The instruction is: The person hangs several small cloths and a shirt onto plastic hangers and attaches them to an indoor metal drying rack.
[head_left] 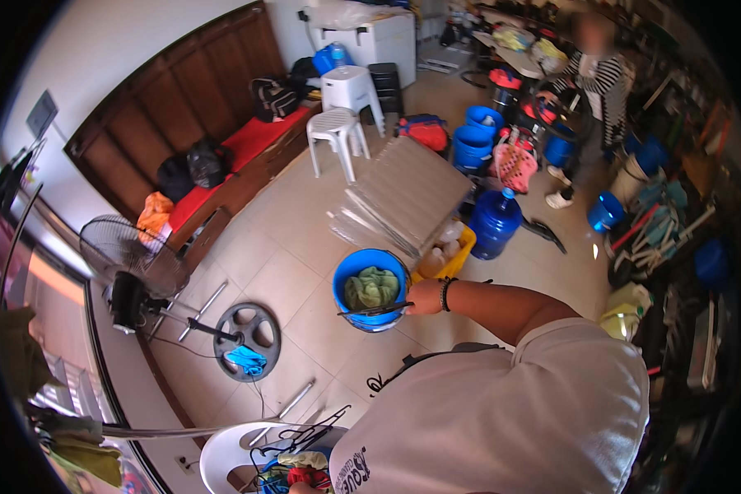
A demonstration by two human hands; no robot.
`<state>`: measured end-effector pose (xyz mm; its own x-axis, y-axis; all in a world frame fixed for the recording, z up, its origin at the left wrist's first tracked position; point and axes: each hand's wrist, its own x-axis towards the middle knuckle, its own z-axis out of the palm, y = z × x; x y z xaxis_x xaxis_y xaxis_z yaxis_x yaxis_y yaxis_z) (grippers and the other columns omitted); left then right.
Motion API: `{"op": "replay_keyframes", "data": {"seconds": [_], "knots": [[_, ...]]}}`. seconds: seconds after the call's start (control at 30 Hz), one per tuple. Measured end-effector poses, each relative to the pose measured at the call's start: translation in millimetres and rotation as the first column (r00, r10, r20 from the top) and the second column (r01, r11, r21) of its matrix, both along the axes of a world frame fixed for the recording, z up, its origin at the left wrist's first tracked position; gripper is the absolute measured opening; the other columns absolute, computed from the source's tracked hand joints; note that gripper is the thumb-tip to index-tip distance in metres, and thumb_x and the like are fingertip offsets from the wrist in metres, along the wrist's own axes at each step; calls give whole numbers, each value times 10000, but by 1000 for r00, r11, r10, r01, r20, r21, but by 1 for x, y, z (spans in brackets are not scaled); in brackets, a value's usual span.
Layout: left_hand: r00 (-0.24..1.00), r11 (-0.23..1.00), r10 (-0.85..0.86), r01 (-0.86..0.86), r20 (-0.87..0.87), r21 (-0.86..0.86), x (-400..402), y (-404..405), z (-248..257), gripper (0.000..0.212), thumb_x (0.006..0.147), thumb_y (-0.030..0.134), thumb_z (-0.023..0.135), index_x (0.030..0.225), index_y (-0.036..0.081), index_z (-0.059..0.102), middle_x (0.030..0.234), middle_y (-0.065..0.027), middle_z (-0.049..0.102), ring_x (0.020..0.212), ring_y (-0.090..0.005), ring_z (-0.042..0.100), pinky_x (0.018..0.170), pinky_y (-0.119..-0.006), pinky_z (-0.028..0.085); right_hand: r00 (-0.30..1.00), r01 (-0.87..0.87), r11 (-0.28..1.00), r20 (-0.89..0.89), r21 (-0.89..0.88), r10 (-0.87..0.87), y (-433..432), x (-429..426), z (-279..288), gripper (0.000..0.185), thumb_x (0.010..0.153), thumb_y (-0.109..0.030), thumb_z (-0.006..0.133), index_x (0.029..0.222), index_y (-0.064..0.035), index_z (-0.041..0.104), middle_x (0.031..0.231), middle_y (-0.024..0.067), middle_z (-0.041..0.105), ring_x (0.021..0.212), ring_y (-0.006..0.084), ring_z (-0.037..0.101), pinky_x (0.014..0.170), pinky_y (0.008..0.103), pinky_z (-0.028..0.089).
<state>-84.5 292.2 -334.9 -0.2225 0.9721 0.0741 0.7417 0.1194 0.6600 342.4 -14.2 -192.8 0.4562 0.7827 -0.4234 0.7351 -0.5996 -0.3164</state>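
My right hand (426, 296) is closed on a thin dark bar (375, 310), perhaps a clothes hanger seen edge-on. This bar crosses the near rim of a blue bucket (340, 279). Inside the bucket lies a crumpled green cloth (372, 288). Whether the bucket hangs from my hand or stands on the floor, I cannot tell. At the bottom edge only a little of my left hand (305, 488) shows, beside a red cloth (309, 476). Its fingers are mostly cut off. Around it, a white plastic chair (219, 454) bears piled cloths and black hangers (309, 437).
A pedestal fan (133, 253) stands at left, a blue cloth (247, 360) on its base. Ahead are a wrapped flat stack (407, 185), a yellow crate (460, 262) and a blue water jug (496, 223). A person (599, 86) stands at upper right among buckets and equipment.
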Motion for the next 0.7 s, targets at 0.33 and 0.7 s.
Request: {"op": "replay_keyframes", "data": {"seconds": [0.33, 0.7], "knots": [[981, 983, -182, 183, -63, 1, -2, -51, -4, 354, 769, 207, 453, 1050, -5, 436, 1022, -166, 501, 911, -299, 501, 770, -372, 394, 970, 235, 972, -71, 26, -232, -159, -56, -11, 361, 768, -361, 444, 794, -30, 586, 767, 173, 576, 738, 326, 545, 671, 408, 417], [957, 959, -273, 263, -101, -102, -10, -92, -24, 336, 763, 267, 469, 979, 8, 475, 953, -151, 527, 856, -273, 520, 726, -362, 406, 567, 768, 603, -664, 214, -487, -245, -104, -3, 309, 791, -332, 523, 672, -48, 515, 568, 34, 537, 518, 105, 514, 481, 239, 419]]}}
